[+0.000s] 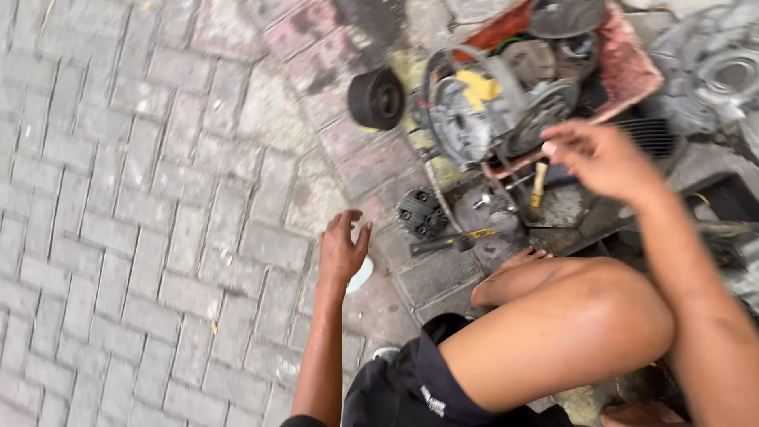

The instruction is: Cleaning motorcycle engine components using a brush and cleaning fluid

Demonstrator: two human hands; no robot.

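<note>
Left hand (342,247) open, fingers spread, over white disc (360,276) on paving, near left. Right hand (602,158) loosely curled, empty, hovers just right of grey engine part (474,115), far right.

Grey brick paving (142,198) under me, with a black pulley (376,98), hammer (452,242) and greasy engine parts (482,111) lying on it.

Paving (142,158): rough matt concrete blocks, grey, stained pink and black toward the top edge. Pulley wheel (376,98): matt black, ribbed rubber or plastic. Engine part (474,111): dull greasy grey metal, chipped yellow paint. Tray (632,67): worn red plastic, scuffed. Shorts (411,387): black cloth, matt.
</note>
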